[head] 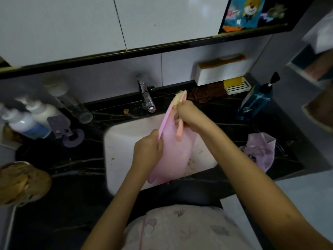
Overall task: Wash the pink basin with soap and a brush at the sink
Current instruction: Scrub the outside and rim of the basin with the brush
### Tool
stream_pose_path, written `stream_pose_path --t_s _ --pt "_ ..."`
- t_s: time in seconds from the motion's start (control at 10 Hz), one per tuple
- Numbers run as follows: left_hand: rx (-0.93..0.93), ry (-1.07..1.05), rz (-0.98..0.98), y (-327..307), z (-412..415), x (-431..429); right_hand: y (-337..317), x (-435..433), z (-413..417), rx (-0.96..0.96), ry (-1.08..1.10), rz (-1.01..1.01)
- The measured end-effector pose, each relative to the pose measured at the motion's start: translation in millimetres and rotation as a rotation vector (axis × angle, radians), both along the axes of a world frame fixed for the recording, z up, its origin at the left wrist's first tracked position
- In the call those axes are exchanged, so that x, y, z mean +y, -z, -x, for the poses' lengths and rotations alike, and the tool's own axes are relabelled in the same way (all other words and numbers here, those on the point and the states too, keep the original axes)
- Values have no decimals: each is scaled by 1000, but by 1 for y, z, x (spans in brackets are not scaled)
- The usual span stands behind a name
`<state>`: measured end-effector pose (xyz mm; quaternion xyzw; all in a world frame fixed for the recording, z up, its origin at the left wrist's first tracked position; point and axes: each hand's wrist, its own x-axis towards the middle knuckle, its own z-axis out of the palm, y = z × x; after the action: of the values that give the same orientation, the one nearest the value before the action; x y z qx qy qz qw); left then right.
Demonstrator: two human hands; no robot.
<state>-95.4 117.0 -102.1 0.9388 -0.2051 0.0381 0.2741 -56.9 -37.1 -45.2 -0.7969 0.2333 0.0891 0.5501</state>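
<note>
At the sink (pixel 115 159), you hold the pink basin (pixel 173 152) tipped up on edge, its lower rim resting near the front wall of the white bowl and its upper rim rising away from you toward the tap (pixel 148 101). Your left hand (pixel 147 152), the nearer of the two, is the steadying grip: fingers wrapped tight around the basin's left rim, thumb on the outer face. Farther out, your right hand (pixel 189 114) is curled firmly around the peach-handled brush (pixel 180 127), whose long axis runs nearly along the basin's own tilt, handle end pointing back toward you and pale bristles up at the far rim. The bristles appear to touch that top edge, though blur makes the contact hard to confirm. The stroke to come looks set to run down the outer face toward your left hand, so the brush has the whole slope below it. Beyond, on the dark bench (pixel 225 116), a blue pump bottle (pixel 255 103) stands well to the right and a yellow soap (pixel 233 83) sits in its rack by the wall.
</note>
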Motion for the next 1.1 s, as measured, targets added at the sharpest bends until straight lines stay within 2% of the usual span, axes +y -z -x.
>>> stream_pose_path --t_s 0.1,0.2,0.3,0.4,0.5,0.6,0.7,0.8,0.9,1.0,1.1 --pt "23 33 24 0 4 4 -4 -19 -11 93 -91 179" --pt "127 59 129 24 24 20 2 -23 -9 330 -160 381" --pt "289 -82 265 56 54 36 12 -36 -7 295 -164 461" --pt "285 -147 402 65 60 35 22 -38 4 194 -159 471" --pt "166 -201 490 51 35 31 26 -27 27 65 -167 559" --pt "144 -211 551 34 6 27 28 0 71 -88 -394 704" --pt "204 -235 600 28 -15 28 34 -3 98 -236 -687 835" --pt "227 -217 608 25 -27 31 46 -35 100 -464 -708 915" --pt "213 -219 589 24 -32 28 54 -37 77 -383 -295 760" --pt "167 -291 615 26 -38 32 68 2 77 -354 -80 565" --pt "147 -285 657 26 -42 40 97 29 115 -540 -464 721"
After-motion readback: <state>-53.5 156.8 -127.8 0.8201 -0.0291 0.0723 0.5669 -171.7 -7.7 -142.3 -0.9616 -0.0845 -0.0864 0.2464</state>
